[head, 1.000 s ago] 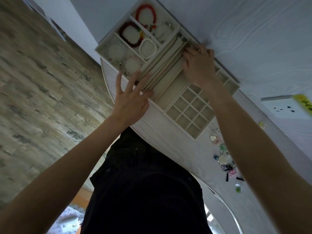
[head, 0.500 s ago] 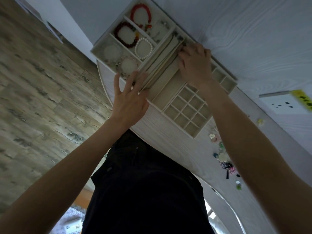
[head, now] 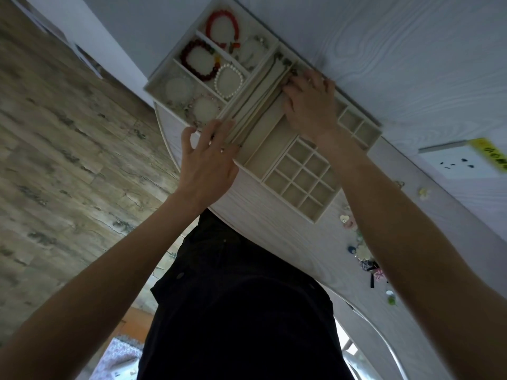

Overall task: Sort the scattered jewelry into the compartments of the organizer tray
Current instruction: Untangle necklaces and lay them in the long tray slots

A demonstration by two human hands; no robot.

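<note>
The beige organizer tray (head: 269, 149) lies on the white table. Its left compartments hold a red bracelet (head: 236, 23), a dark red bracelet (head: 189, 61) and a white pearl bracelet (head: 219, 89). A thin dark necklace (head: 270, 69) runs along one of the long middle slots. My right hand (head: 310, 105) is at the far end of those slots, fingers curled down onto the necklace's end. My left hand (head: 208, 157) rests at the near end, fingers laid together over the slot ends and thumb apart. The small grid compartments (head: 303, 171) on the right hold nothing.
Several scattered small jewelry pieces (head: 362, 253) lie on the table right of the tray, partly behind my right forearm. A lone flower piece (head: 424, 193) sits farther back. A white box with a yellow label (head: 461, 160) is at the right. The curved table edge (head: 247, 215) is close to my body.
My left hand has slid forward onto the near end of the long slots and its spread fingers have closed together. The right hand stays at the far end.
</note>
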